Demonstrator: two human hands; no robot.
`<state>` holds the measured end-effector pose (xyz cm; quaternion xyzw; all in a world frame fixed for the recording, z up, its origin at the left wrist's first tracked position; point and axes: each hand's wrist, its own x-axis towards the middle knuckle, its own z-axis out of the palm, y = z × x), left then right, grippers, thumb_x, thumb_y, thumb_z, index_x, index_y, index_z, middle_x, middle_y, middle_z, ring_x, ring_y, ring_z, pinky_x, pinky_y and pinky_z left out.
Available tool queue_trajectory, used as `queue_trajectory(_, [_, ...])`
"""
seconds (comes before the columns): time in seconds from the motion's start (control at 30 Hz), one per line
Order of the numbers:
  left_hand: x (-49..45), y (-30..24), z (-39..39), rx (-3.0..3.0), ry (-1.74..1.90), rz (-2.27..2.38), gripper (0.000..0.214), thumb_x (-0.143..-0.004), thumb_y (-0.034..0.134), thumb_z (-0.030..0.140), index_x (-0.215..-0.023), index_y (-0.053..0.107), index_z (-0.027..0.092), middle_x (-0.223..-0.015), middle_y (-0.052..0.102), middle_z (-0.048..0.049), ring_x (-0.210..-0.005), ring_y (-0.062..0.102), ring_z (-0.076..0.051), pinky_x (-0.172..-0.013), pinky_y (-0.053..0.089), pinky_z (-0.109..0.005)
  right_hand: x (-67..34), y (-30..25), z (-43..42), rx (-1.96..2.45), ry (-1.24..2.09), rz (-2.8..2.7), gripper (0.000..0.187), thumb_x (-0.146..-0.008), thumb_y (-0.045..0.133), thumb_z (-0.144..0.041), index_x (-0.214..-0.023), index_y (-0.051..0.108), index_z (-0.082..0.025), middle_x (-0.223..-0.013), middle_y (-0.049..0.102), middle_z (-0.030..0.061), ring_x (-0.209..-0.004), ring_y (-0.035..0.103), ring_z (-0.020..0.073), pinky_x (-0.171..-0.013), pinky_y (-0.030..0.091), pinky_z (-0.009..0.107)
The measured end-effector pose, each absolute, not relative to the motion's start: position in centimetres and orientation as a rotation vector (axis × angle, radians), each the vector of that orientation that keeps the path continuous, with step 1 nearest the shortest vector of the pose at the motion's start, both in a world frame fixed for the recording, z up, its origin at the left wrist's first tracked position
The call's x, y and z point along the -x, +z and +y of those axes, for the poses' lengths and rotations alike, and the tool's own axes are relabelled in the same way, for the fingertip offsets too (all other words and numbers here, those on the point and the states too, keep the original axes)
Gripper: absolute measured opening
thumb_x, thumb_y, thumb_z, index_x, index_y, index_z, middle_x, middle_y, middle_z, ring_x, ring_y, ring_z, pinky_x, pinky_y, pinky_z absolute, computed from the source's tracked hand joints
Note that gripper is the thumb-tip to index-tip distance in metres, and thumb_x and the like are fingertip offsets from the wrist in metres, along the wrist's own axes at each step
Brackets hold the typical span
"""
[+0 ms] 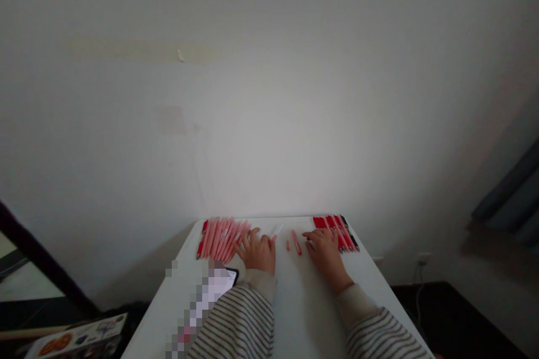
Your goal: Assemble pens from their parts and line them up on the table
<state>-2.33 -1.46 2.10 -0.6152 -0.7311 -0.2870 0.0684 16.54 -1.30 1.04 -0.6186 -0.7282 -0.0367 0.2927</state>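
Observation:
My left hand (257, 252) rests palm down on the table with its fingers spread. Beside its thumb lie a small pink piece (273, 239) and a thin, clear or white stick (278, 230); whether the thumb touches them I cannot tell. Left of that hand is a pile of pink pens (221, 238). Between the hands are a pink pen barrel (296, 242) and a short pink pen part (288, 245). My right hand (323, 248) is open, fingers stretched out at the near side of a row of red and pink pens (337, 230), partly hiding them.
The white table (295, 314) stands against a pale wall (269, 95). A phone (231, 276), largely blurred out, lies by my left forearm. A printed box (80, 339) is at lower left. Dark cloth (511, 190) hangs at right, with a wall socket (424, 258) and cable below.

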Motion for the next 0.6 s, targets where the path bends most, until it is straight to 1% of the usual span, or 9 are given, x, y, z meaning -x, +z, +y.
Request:
queue_trajectory(0.07, [2.29,1.9,-1.33,1.902,-0.945,-2.141,0.014,-0.08,0.061,0.037,-0.078,0.073,0.028,-0.123,0.061,-0.0026,-0.124,0.04,-0.028,-0.108,0.016,-0.06,-16.6,0.89,-1.11,1.603,-0.12,-1.931,0.028,-0.086,0.052,-0.019,-0.109,0.066,-0.028,-0.105,0.067,0.0046,-0.107,0.052,0.0248,-0.107,0.021,0.054])
queue_trajectory(0.17, [2.18,1.58,-1.2,1.983,-1.05,-2.038,0.008,-0.076,0.066,0.034,-0.076,0.073,0.031,-0.121,0.061,-0.0017,-0.122,0.042,-0.027,-0.109,0.019,-0.057,-16.7,0.67,-0.8,1.508,-0.165,-1.914,0.032,-0.086,0.056,-0.022,-0.117,0.063,-0.029,-0.113,0.064,0.0055,-0.108,0.05,0.0241,-0.101,0.033,0.046])
queue_trajectory(0.23, [2.09,1.41,-1.17,2.023,-1.087,-1.988,0.005,-0.075,0.069,0.032,-0.076,0.073,0.032,-0.12,0.061,-0.0013,-0.121,0.042,-0.026,-0.109,0.018,-0.057,-16.73,0.57,-0.68,1.45,-0.198,-1.915,0.033,-0.086,0.058,-0.024,-0.118,0.062,-0.031,-0.115,0.062,0.0052,-0.109,0.05,0.0236,-0.097,0.036,0.042])
queue_trajectory(0.3, [2.0,1.32,-1.19,2.045,-1.11,-1.959,0.004,-0.074,0.069,0.032,-0.075,0.073,0.033,-0.12,0.061,-0.0011,-0.122,0.042,-0.027,-0.11,0.018,-0.057,-16.69,0.57,-0.69,1.412,-0.218,-1.928,0.029,-0.086,0.059,-0.026,-0.114,0.065,-0.033,-0.115,0.062,0.0042,-0.108,0.049,0.0234,-0.095,0.036,0.041])
queue_trajectory(0.37, [1.93,1.33,-1.24,2.055,-1.123,-1.942,0.004,-0.073,0.07,0.032,-0.075,0.074,0.033,-0.119,0.061,-0.001,-0.121,0.042,-0.027,-0.11,0.018,-0.057,-16.58,0.69,-0.82,1.401,-0.216,-1.946,0.023,-0.086,0.061,-0.026,-0.105,0.069,-0.034,-0.11,0.064,0.0032,-0.106,0.049,0.0232,-0.094,0.035,0.041])
queue_trajectory(0.47, [1.89,1.45,-1.33,2.057,-1.116,-1.936,0.005,-0.073,0.071,0.033,-0.076,0.074,0.033,-0.118,0.06,-0.0015,-0.12,0.042,-0.027,-0.109,0.019,-0.057,-16.41,1.04,-1.05,1.433,-0.191,-1.948,0.015,-0.084,0.063,-0.025,-0.094,0.072,-0.032,-0.099,0.066,0.0028,-0.102,0.05,0.0224,-0.093,0.034,0.04])
queue_trajectory(0.6, [1.96,1.52,-1.32,2.034,-1.1,-1.959,0.005,-0.074,0.07,0.032,-0.076,0.074,0.033,-0.119,0.061,-0.0014,-0.119,0.043,-0.027,-0.108,0.02,-0.057,-16.43,1.44,-1.16,1.484,-0.145,-1.929,0.012,-0.084,0.064,-0.027,-0.091,0.073,-0.03,-0.091,0.066,0.003,-0.098,0.05,0.0215,-0.092,0.033,0.039])
